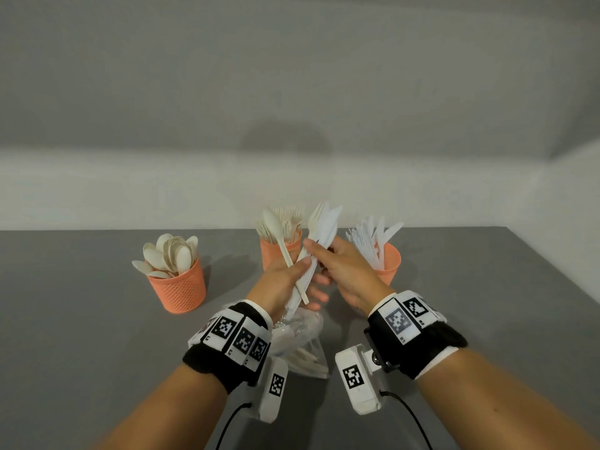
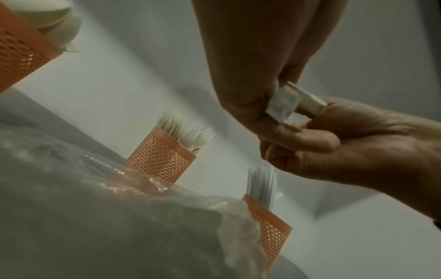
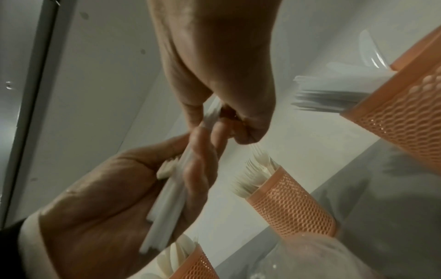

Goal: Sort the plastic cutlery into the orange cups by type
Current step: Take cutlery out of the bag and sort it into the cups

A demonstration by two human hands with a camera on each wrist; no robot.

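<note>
My left hand (image 1: 300, 271) grips a bundle of plastic cutlery (image 1: 316, 235) upright over the table: a cream spoon (image 1: 274, 222), a fork and white knives. My right hand (image 1: 316, 251) pinches a white knife in that bundle near its blade. In the left wrist view the handle ends (image 2: 286, 105) stick out under my left hand's fingers. In the right wrist view the bundle (image 3: 171, 198) lies across my left hand's palm. Three orange mesh cups stand behind: the spoon cup (image 1: 177, 284) on the left, the fork cup (image 1: 276, 251) in the middle, the knife cup (image 1: 388, 263) on the right.
A clear plastic bag (image 1: 302, 339) with more cutlery lies on the grey table (image 1: 81, 319) just below my wrists. A pale wall rises behind the cups. The table's right edge runs diagonally at the far right.
</note>
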